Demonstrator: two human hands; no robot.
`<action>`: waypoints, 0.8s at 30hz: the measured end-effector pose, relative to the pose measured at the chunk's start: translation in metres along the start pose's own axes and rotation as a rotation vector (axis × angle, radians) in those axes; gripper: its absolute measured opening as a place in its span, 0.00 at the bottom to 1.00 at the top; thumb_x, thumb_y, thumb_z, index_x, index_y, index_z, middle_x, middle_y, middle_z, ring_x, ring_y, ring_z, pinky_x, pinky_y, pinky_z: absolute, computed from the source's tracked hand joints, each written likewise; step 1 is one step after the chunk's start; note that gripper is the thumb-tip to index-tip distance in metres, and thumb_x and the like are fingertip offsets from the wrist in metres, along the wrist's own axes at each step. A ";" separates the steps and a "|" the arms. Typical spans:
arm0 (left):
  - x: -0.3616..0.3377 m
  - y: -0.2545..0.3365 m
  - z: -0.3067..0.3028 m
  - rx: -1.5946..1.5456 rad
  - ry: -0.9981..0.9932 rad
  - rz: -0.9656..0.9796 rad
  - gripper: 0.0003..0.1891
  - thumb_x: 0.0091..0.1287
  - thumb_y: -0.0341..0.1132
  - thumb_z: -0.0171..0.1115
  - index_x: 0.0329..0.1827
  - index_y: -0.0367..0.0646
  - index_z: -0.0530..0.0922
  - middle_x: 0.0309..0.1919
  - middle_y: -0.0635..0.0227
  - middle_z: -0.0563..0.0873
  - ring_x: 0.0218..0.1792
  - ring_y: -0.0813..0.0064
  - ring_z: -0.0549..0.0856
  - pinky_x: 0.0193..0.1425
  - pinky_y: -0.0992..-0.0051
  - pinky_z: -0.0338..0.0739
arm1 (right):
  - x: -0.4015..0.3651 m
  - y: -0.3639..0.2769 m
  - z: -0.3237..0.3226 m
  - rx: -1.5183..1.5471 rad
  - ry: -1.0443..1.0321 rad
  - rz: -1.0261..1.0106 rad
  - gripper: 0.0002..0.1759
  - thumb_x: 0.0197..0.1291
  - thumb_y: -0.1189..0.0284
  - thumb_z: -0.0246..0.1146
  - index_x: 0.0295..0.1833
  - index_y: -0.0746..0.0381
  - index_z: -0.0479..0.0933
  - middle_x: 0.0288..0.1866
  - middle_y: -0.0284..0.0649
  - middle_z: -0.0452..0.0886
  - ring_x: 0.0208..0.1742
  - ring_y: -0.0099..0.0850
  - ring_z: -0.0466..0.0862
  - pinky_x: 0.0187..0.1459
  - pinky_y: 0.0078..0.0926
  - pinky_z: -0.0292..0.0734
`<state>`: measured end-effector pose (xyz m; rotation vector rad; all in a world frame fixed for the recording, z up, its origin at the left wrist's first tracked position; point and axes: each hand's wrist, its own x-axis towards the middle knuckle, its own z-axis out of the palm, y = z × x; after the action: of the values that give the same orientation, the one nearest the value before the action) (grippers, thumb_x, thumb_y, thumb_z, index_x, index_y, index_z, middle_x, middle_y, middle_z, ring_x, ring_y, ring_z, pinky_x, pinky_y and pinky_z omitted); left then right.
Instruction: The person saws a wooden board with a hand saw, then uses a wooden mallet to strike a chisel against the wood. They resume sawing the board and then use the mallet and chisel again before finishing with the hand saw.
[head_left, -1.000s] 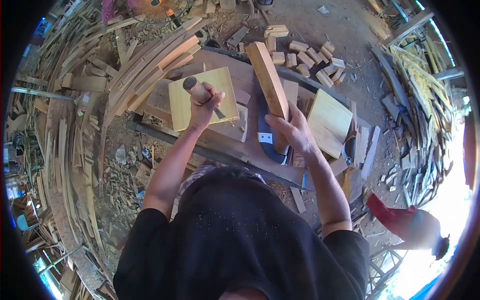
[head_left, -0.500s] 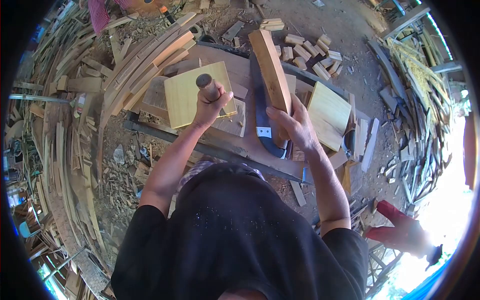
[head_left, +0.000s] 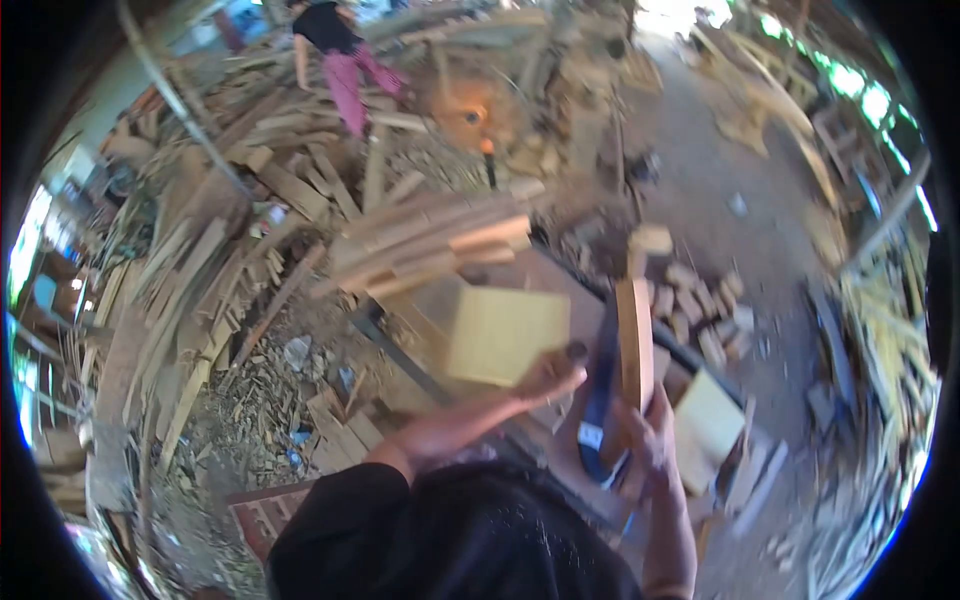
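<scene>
My left hand [head_left: 545,380] is closed round a short wooden handle [head_left: 577,352] with a round dark end; the rest of that tool is hidden in the fist. Just behind it lies a pale square board [head_left: 508,335]. In my right hand [head_left: 655,435] is a long wooden block [head_left: 634,340], gripped near its lower end and pointing away from me. Beside the block is a long dark blade [head_left: 600,370] with a curved black handle and a white plate. Another pale board [head_left: 708,418] lies right of that hand.
Long curved planks [head_left: 440,240] are stacked behind the low worktable. Several small wood blocks [head_left: 700,300] lie on the ground at right. Scrap wood [head_left: 200,290] heaps up at left. A person in pink trousers [head_left: 350,85] is at the back, near an orange glow [head_left: 470,115].
The view has swung up and to the left, showing more of the background and blurring it. Both hands keep their hold on the handle and the wooden block.
</scene>
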<state>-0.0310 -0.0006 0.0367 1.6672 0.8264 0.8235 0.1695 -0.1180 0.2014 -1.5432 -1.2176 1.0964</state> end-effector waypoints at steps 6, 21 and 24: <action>-0.012 0.082 -0.008 -0.241 0.052 -0.135 0.05 0.62 0.30 0.64 0.37 0.43 0.77 0.30 0.80 0.76 0.34 0.87 0.73 0.38 0.77 0.72 | -0.026 -0.135 0.015 -0.026 0.077 -0.286 0.22 0.48 0.68 0.68 0.44 0.67 0.68 0.26 0.40 0.76 0.27 0.24 0.73 0.30 0.27 0.71; -0.016 0.047 0.003 -0.202 0.198 0.065 0.04 0.63 0.26 0.62 0.39 0.43 0.77 0.29 0.80 0.75 0.32 0.88 0.72 0.36 0.78 0.72 | -0.022 -0.088 0.016 0.365 -0.027 -0.350 0.28 0.53 0.73 0.66 0.58 0.68 0.66 0.48 0.42 0.75 0.40 0.29 0.79 0.40 0.29 0.77; -0.018 0.062 -0.003 -0.333 0.173 -0.040 0.05 0.64 0.28 0.62 0.40 0.43 0.77 0.29 0.79 0.75 0.31 0.87 0.72 0.35 0.77 0.71 | -0.009 -0.016 0.027 -0.429 -0.147 0.056 0.28 0.51 0.62 0.71 0.49 0.70 0.70 0.30 0.44 0.81 0.33 0.33 0.83 0.35 0.36 0.78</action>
<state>-0.0356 -0.0275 0.0951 1.2963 0.7882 1.0278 0.1391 -0.1215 0.2111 -1.8484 -1.5963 1.0440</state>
